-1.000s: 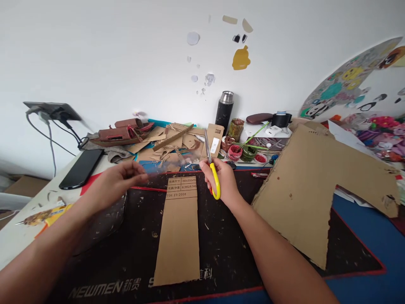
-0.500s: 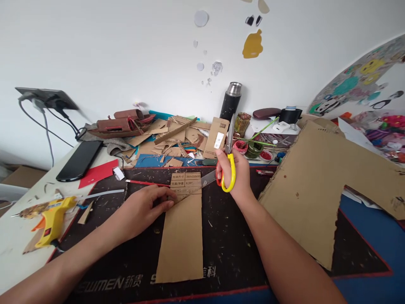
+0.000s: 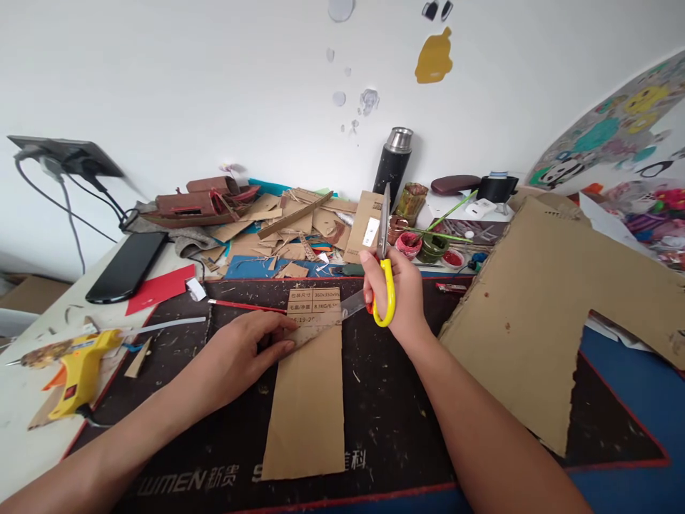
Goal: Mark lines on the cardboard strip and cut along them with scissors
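Note:
A rectangular strip of brown cardboard (image 3: 307,407) with printed text at its far end lies on the dark mat. Slanting across that strip is a clear ruler (image 3: 321,335). My left hand (image 3: 243,357) pinches the ruler's left end between thumb and fingers, at the strip's left edge. In my right hand (image 3: 401,293) is a pair of scissors (image 3: 384,278) with yellow and red handles, blades pointing up and away. The ruler's right end reaches the scissor handles; whether my right fingers also grip it is hidden.
A yellow glue gun (image 3: 83,378) and a black phone (image 3: 128,265) lie left. Cardboard scraps (image 3: 300,221), a model boat (image 3: 193,207), paint jars (image 3: 433,246) and a black thermos (image 3: 394,160) line the back. A large cardboard sheet (image 3: 519,314) covers the right side.
The view has shifted slightly. The scissor blades have tipped a little to the left. Both hands, the ruler and the cardboard strip stay almost where they were.

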A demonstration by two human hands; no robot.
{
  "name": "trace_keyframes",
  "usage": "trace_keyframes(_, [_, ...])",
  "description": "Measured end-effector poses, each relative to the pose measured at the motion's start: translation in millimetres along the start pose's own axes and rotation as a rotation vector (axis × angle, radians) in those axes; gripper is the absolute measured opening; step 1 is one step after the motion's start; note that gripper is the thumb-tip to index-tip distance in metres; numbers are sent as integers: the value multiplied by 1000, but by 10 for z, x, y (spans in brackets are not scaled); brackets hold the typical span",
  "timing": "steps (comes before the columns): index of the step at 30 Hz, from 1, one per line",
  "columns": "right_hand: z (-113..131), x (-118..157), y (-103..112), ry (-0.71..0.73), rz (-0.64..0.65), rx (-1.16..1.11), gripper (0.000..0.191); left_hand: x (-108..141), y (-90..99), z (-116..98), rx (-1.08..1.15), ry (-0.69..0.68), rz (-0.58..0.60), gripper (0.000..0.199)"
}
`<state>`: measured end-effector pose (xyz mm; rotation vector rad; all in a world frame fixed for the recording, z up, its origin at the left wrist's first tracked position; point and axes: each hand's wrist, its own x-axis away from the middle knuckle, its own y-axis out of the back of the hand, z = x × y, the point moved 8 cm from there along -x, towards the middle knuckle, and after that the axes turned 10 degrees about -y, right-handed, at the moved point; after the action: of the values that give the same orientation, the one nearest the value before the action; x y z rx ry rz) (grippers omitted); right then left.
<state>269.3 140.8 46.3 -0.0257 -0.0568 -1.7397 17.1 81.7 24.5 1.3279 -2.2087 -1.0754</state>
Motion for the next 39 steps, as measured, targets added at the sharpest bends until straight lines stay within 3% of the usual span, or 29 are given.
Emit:
trace_keyframes(6, [68,-13,38,31,-17,4,43,-7,-21,10,111,42,47,30])
trace_keyframes(9, [72,-11,45,23,-23,-13,42,-2,-56,3,246,83,139,31])
trace_keyframes(13, [81,-7,46,22,-16,-30,42,60,-64,7,530,238,138,37])
trace_keyframes(16, [88,-7,52,23,-14,-36,41,186,-235,-60,933,427,110,46])
trace_keyframes(19, [84,-8,48,17,-8,-25,42,294,-475,-234,1238,508,52,50])
trace_keyframes(23, [70,-1,28,19,6,19,44,377,-739,-401,1424,565,-62,48])
trace_keyframes(26, [46,2,14,21,21,36,43,361,-794,-456,1467,568,-134,46])
trace_keyframes(28, [17,-2,7,16,29,38,44,339,-787,-478,1463,552,-152,43])
trace_keyframes(30, [-13,-10,-3,16,37,45,45,339,-810,-528,1451,530,-93,42])
trace_keyframes(34, [-54,-19,-39,26,60,53,44,469,-946,-711,1359,441,218,54])
trace_keyframes(36, [-58,-12,-58,30,68,67,44,500,-879,-742,1095,266,253,36])
trace_keyframes(37, [-53,-3,-67,36,71,80,43,484,-778,-762,907,122,205,26])
trace_keyframes(39, [-31,18,-78,54,69,113,42,467,-536,-854,523,-186,56,24])
